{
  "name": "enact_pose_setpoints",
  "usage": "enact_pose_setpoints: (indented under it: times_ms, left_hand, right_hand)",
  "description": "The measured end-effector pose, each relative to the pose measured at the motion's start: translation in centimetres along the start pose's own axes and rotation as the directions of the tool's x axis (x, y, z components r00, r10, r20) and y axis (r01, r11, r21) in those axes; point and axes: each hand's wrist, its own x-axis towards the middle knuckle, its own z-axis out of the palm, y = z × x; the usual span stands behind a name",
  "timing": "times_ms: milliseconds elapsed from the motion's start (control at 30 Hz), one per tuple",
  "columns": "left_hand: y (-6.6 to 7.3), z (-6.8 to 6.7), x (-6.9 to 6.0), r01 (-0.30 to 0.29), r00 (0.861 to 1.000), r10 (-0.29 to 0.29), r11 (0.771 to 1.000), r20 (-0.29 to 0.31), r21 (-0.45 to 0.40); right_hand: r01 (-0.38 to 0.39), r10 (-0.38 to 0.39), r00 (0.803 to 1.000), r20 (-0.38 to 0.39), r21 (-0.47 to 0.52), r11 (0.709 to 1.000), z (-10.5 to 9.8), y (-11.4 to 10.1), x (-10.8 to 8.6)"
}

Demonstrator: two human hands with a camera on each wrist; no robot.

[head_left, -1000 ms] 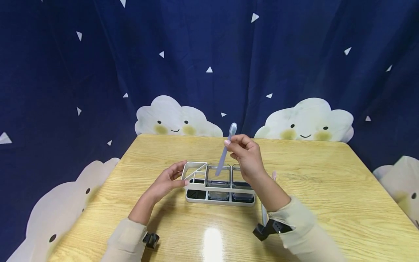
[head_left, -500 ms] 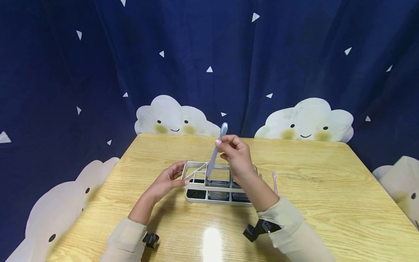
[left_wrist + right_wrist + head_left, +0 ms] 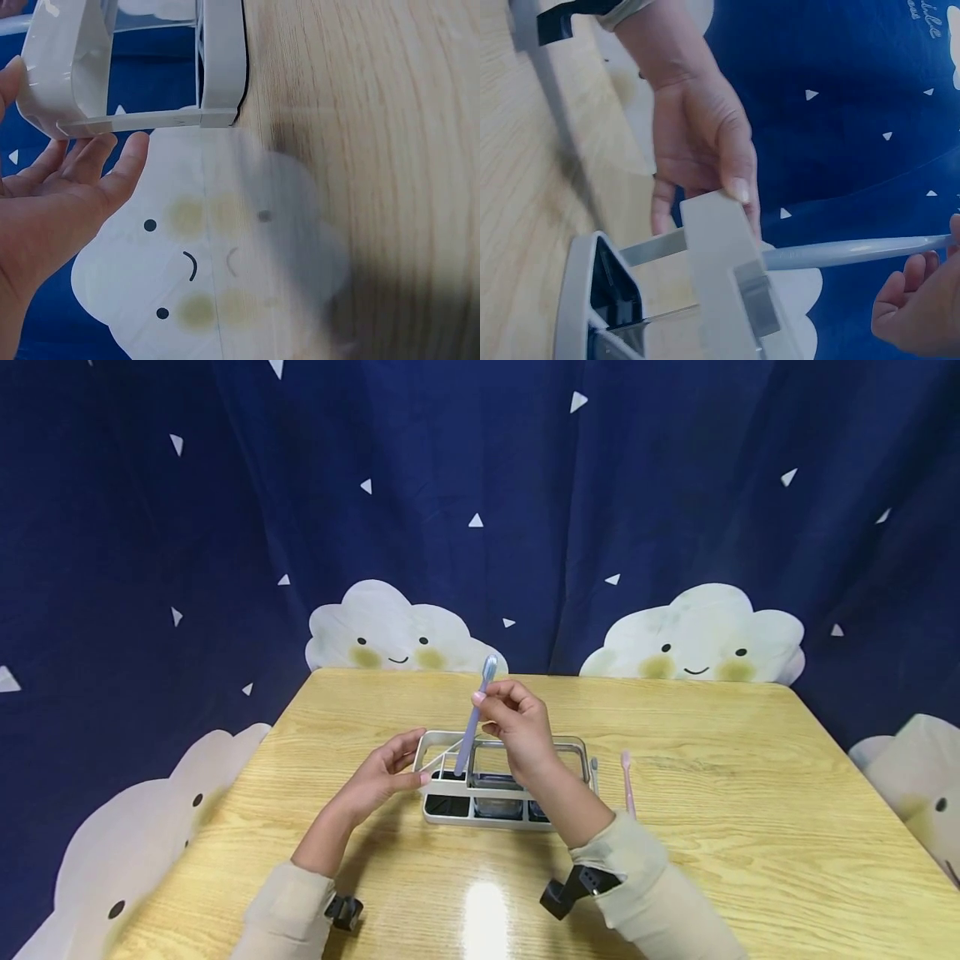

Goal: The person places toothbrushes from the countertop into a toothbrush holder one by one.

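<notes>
R hand (image 3: 519,727) pinches a purple toothbrush (image 3: 469,732) w/ thumb & fingers, brush end up, a bit tilted. Its low end is by the top of the white rack (image 3: 498,792), L part; can't tell if it's in. L hand (image 3: 386,768) grips the rack's L end. Clear cups (image 3: 498,808) sit in it. A pink toothbrush (image 3: 627,783) lies on the desk (image 3: 720,802), R of it.

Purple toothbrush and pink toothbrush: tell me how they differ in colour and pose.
Colour: the purple toothbrush is bluish purple, while the pink toothbrush is pale pink.
Pose: the purple toothbrush is held up at a slant, head on top; the pink toothbrush lies on the table.
Contact: the right hand pinches the purple toothbrush; no hand holds the pink toothbrush.
Shared: both have long, slim handles.
</notes>
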Motion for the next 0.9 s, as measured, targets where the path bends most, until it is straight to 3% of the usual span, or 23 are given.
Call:
enact_pose_setpoints:
  times_ms: [333,533,900]
  left_hand:
    - [-0.2,0.0,-0.1,-0.004,1.000,0.004,1.000,-0.003,0.001]
    - [-0.2,0.0,0.0,-0.012,1.000,0.012,1.000,0.003,-0.016]
    - [-0.1,0.0,0.0,-0.016,1.000,0.016,1.000,0.009,-0.024]
  right_hand:
    - [-0.005,0.003,1.000,-0.012,-0.166,0.986,-0.4,1.8,0.4]
    - [0.012,-0.014,1.000,-0.004,-0.304,0.953,-0.8,2.3,0.6]
    - [0.012,0.010,0.999,0.048,-0.432,0.902,-0.8,3.1,0.8]
